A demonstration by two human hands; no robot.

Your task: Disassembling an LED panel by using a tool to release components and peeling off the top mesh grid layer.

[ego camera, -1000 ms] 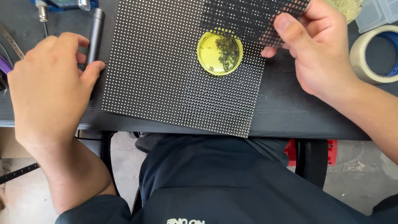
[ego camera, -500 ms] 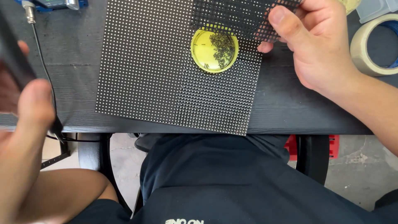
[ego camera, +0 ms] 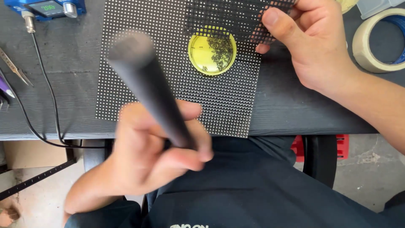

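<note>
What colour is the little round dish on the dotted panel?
Yellow dish, seen in the head view.

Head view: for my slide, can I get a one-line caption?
Left hand lifts a black rod over a dotted panel; right hand pinches black mesh.

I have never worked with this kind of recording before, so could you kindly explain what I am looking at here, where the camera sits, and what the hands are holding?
There is no machine here: a seated person works with two bare hands, and the one camera is worn on their head, looking down over their lap at a dark table.

The left hand is raised close to the camera and grips a dark, rod-shaped tool, blurred. The right hand pinches a thin black grid mask, held partly lifted over a black panel covered in rows of small dots.

On the panel sits a round yellow dish of tiny dark pieces. Nearby lie a roll of pale tape, a blue device with a small display, its black cable and tweezers.
</note>
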